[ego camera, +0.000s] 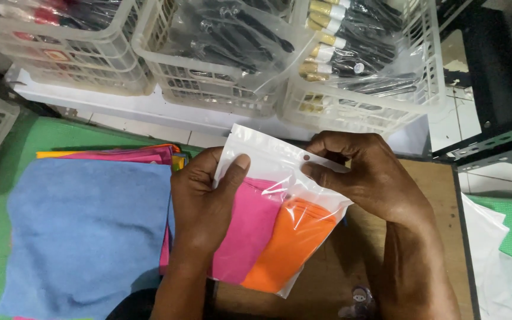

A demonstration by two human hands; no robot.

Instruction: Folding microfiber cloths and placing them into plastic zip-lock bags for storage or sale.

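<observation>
Two hands hold a clear zip pouch (pixel 280 219) above the counter (pixel 428 195). It contains a pink cloth (pixel 247 228) and an orange cloth (pixel 291 243). The left hand (pixel 205 204) pinches its left edge, thumb on top; the right hand (pixel 365 175) pinches the top seal. Uneven pressing could leave the seal gaping, with cloth caught inside it.

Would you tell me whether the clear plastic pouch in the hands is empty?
No, the clear plastic pouch holds a folded pink cloth and an orange cloth.
</observation>
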